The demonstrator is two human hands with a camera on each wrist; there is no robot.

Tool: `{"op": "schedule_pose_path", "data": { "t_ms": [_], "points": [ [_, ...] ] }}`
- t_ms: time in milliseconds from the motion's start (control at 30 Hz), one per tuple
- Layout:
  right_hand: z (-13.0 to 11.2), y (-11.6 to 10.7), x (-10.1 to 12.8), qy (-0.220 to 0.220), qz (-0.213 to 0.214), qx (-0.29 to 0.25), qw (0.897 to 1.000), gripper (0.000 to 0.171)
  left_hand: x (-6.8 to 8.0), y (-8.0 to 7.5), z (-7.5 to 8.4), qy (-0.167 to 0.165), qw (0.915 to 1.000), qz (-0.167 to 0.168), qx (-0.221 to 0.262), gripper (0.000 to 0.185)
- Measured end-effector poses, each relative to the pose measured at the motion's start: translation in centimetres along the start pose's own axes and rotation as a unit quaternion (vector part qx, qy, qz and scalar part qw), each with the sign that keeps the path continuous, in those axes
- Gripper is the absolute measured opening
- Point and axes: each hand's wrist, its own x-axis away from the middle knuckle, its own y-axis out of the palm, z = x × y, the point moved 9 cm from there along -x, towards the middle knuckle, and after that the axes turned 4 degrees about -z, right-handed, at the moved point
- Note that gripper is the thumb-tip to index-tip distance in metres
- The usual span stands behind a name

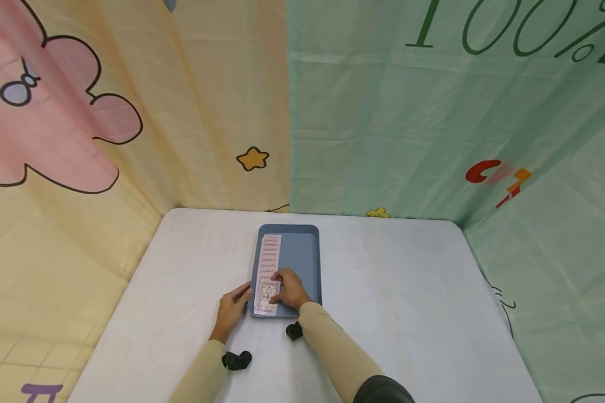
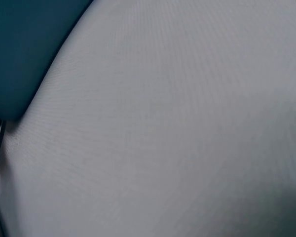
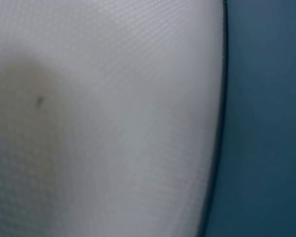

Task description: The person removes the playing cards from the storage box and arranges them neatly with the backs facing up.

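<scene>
A row of pink-backed cards (image 1: 269,260) is being seen inside a blue-grey tray (image 1: 302,263), along its left side, each card overlapping the next from the far end to the near end. The nearest card (image 1: 267,298), with a pale ornamental pattern on its back, is lying on top at the near left corner of the tray. This card is being touched by the right hand (image 1: 291,289), whose fingers are being laid over its right edge; whether it is being pinched or only pressed cannot be told. The left hand (image 1: 231,312) is being rested on the white tabletop (image 1: 408,302) just beside the tray's left rim, fingers straight and relaxed, fingertips near the card. Both wrist views are being filled by blurred white surface and a dark blue edge only, so no fingers or cards are being shown there. The faces of the cards are being hidden.
</scene>
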Motion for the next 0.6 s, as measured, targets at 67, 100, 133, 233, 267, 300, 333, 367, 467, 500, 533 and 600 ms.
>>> {"op": "schedule_pose_path", "data": {
  "t_ms": [67,100,133,233,267,300,333,367,467,500,533,600],
  "points": [
    [0.12,0.06,-0.05,0.001,-0.002,-0.003,1.0,0.05,0.0,-0.04,-0.04,0.004,1.0,0.003,0.001,0.04],
    [0.14,0.08,-0.06,0.0,-0.002,-0.003,1.0,0.05,0.0,-0.04,-0.07,0.004,1.0,0.004,0.003,0.04],
    [0.15,0.07,-0.06,-0.001,-0.002,-0.004,1.0,0.05,0.0,0.0,-0.07,0.005,1.0,0.004,0.003,0.04],
    [0.16,0.0,-0.02,-0.002,-0.003,-0.008,1.0,0.049,0.05,0.08,0.04,0.008,1.0,0.002,0.003,0.041],
    [0.14,-0.05,-0.02,-0.003,-0.003,-0.012,1.0,0.048,0.07,0.08,0.04,0.007,1.0,0.003,0.005,0.041],
    [0.1,-0.11,0.0,-0.004,-0.002,-0.016,1.0,0.047,0.09,0.08,0.08,0.007,1.0,0.003,0.006,0.041],
    [0.07,-0.19,0.01,-0.005,-0.001,-0.022,1.0,0.046,0.11,0.08,0.1,0.007,1.0,0.003,0.006,0.041],
    [0.07,-0.25,0.02,-0.005,-0.001,-0.032,0.999,0.046,0.1,0.07,0.12,0.007,0.9999,0.003,0.007,0.041],
    [-0.01,-0.44,0.06,-0.008,0.001,-0.063,0.998,0.044,0.13,0.04,0.11,0.005,0.9999,0.005,0.008,0.042],
    [0.01,-0.47,0.07,-0.006,0.001,-0.072,0.997,0.044,0.14,0.04,0.11,0.005,1.0,0.005,0.006,0.042],
    [0.02,-0.5,0.08,-0.005,0.001,-0.08,0.997,0.044,0.15,0.04,0.14,0.006,1.0,0.004,0.004,0.042],
    [-0.04,-0.64,0.05,-0.005,0.003,-0.093,0.996,0.042,0.12,0.01,0.16,0.007,1.0,0.005,0.002,0.042]
  ]
}}
